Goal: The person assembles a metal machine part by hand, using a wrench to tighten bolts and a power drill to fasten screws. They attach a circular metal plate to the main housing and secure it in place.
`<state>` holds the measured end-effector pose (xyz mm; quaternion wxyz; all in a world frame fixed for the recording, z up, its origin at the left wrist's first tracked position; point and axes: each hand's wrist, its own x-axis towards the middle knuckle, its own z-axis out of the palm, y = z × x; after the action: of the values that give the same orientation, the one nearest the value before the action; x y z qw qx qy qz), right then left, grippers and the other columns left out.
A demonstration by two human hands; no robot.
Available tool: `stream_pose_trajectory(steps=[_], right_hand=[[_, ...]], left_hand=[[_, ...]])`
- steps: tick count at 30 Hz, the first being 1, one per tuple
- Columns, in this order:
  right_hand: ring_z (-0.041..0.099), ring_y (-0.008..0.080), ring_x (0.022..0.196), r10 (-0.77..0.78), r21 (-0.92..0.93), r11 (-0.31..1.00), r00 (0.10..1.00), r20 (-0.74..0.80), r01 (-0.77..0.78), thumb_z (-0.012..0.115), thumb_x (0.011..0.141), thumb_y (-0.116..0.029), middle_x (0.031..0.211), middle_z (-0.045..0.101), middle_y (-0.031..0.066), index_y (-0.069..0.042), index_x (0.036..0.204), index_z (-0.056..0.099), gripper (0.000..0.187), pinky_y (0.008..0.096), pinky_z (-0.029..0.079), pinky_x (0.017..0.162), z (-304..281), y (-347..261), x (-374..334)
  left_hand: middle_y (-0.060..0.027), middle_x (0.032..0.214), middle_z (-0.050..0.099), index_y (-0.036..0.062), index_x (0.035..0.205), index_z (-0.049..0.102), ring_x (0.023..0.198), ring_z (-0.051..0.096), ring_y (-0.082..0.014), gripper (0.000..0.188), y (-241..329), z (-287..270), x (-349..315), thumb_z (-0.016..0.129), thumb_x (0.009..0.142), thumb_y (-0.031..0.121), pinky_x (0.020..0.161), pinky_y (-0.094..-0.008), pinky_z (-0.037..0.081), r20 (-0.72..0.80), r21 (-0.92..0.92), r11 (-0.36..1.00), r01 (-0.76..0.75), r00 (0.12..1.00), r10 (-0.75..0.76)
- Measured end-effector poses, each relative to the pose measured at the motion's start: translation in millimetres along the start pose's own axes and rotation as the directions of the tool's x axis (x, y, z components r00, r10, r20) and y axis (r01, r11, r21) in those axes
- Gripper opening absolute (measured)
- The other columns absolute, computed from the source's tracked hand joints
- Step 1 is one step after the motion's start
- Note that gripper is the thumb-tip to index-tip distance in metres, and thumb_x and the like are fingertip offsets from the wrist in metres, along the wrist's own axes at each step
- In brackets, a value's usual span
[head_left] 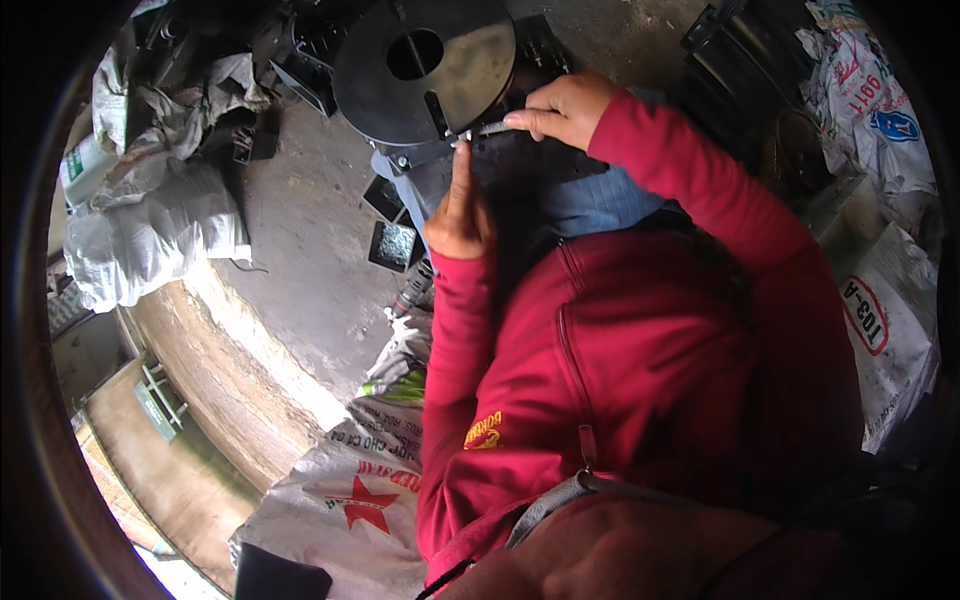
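Though indistinct at its tip, slim grey tool [494,128] in right hand [572,112].

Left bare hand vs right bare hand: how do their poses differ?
Pose: the left bare hand points one finger toward the near edge of the black slotted round disc; the right bare hand extends in from the right.
Grip: the right hand pinches a slim grey rod; the left hand shows no clear grip.
Shared: both come from red sleeves, near that edge.
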<state>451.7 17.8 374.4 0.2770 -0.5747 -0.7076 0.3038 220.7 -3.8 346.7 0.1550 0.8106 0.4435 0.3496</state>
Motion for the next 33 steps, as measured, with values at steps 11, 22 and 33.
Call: stream_pose_trajectory(steps=[11,22,33], right_hand=[[0.059,0.0187,0.056,0.096,0.023,0.995,0.993,0.065,-0.097,0.056,0.092,-0.051,0.061,0.063,0.0048,-0.008,0.071,0.068,0.05,0.0344,0.047,0.059,-11.5,-10.5,-0.6],[0.063,0.0234,0.06,0.08,-0.028,0.996,0.995,0.067,-0.079,0.054,0.092,-0.054,0.062,0.065,0.0056,-0.01,0.07,0.069,0.051,0.0371,0.05,0.063,-8.2,-5.3,-6.0],[0.061,0.0207,0.059,-0.019,-0.004,1.0,1.0,0.008,0.019,0.055,0.093,-0.05,0.065,0.065,0.006,-0.007,0.073,0.067,0.048,0.0355,0.048,0.061,-14.1,7.8,10.0]], left_hand=[[-0.0155,0.066,0.057,0.0095,0.137,0.052,0.046,0.049,-0.0267,0.061,5.6,-1.8,1.0,0.059,0.079,-0.009,0.048,-0.0358,0.043,-0.024,-0.026,0.998,-0.056,0.998,0.055],[-0.0137,0.058,0.051,-0.0019,0.132,0.053,0.042,0.047,-0.0216,0.054,9.7,-4.7,-6.6,0.054,0.079,-0.012,0.045,-0.0331,0.04,-0.023,-0.042,0.999,-0.009,1.0,0.008],[-0.0188,0.072,0.063,-0.0003,0.134,0.053,0.044,0.048,-0.0207,0.058,6.5,-4.8,-6.1,0.051,0.077,-0.013,0.046,-0.0326,0.041,-0.062,-0.023,0.997,-0.079,0.995,0.077]])
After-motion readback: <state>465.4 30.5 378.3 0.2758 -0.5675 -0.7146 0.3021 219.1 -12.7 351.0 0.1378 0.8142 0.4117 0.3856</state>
